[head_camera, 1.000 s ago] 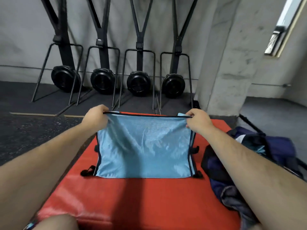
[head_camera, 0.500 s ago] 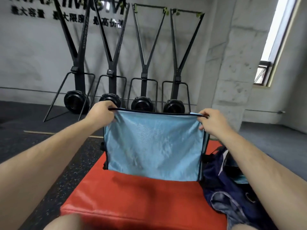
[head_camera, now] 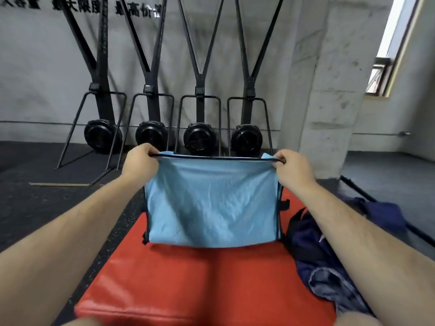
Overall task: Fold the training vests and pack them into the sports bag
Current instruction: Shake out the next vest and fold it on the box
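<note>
On the right of the red mat (head_camera: pixel 188 285) I see the bag (head_camera: pixel 313 250), dark blue and slumped, with crumpled cloth at its mouth; I cannot tell what is inside. My left hand (head_camera: pixel 138 162) and right hand (head_camera: pixel 293 169) hold the blue vest (head_camera: pixel 211 203) up over the mat by its top corners, fingers closed on the black-trimmed edge, arms stretched forward. The vest hangs folded, its lower edge just above the mat. The vest's back layer is hidden.
</note>
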### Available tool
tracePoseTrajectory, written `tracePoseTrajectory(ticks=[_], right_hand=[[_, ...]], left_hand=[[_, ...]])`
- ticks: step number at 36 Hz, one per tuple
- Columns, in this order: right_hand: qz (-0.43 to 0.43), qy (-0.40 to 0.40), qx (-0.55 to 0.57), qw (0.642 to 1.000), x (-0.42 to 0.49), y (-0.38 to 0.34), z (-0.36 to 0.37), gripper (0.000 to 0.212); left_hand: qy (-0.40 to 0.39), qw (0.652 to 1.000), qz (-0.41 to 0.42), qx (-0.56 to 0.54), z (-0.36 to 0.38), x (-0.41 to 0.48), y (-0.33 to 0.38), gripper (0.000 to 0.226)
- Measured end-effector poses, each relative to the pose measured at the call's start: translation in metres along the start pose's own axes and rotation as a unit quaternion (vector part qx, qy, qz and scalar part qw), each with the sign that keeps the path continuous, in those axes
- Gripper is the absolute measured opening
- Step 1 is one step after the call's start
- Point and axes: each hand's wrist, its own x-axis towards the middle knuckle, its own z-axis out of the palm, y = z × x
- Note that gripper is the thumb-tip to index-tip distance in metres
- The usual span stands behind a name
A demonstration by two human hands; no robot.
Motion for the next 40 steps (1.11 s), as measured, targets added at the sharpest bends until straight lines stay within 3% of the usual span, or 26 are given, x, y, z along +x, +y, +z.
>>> tracePoseTrajectory(ticks=[3, 8, 12, 15, 18, 21, 26, 31, 40], right_hand=[[-0.012, 0.045, 0.04, 0.998, -0.011, 0.007, 0.017, 0.018], [0.018, 0.048, 0.035, 0.998, -0.064, 0.038, 0.052, 0.025], [0.065, 0.019, 0.029, 0.997, -0.134, 0.084, 0.096, 0.02], [0.111, -0.051, -0.023, 0.992, -0.189, 0.119, 0.125, 0.014], [0.082, -0.093, -0.105, 0.987, -0.214, 0.133, 0.141, 0.015], [0.023, -0.061, -0.183, 0.981, -0.217, 0.132, 0.141, 0.016], [-0.066, -0.059, -0.187, 0.978, -0.217, 0.134, 0.138, 0.024], [-0.066, -0.129, -0.212, 0.966, -0.216, 0.129, 0.137, 0.032], [-0.02, -0.137, -0.186, 0.973, -0.224, 0.127, 0.128, 0.033]], left_hand=[[0.04, 0.998, 0.008, -0.057, 0.014, -0.011, -0.007, 0.019], [0.036, 0.998, 0.003, -0.042, 0.051, -0.058, -0.055, 0.024], [0.01, 1.0, -0.001, -0.022, 0.09, -0.126, -0.11, 0.022], [-0.059, 0.997, -0.044, 0.008, 0.112, -0.172, -0.148, 0.024], [-0.101, 0.988, -0.077, 0.089, 0.122, -0.194, -0.165, 0.017], [-0.062, 0.978, 0.008, 0.201, 0.123, -0.202, -0.17, 0.021], [-0.111, 0.965, 0.152, 0.184, 0.125, -0.205, -0.172, 0.033], [-0.135, 0.956, 0.163, 0.204, 0.127, -0.203, -0.171, 0.024], [-0.131, 0.957, 0.167, 0.2, 0.12, -0.211, -0.166, 0.022]])
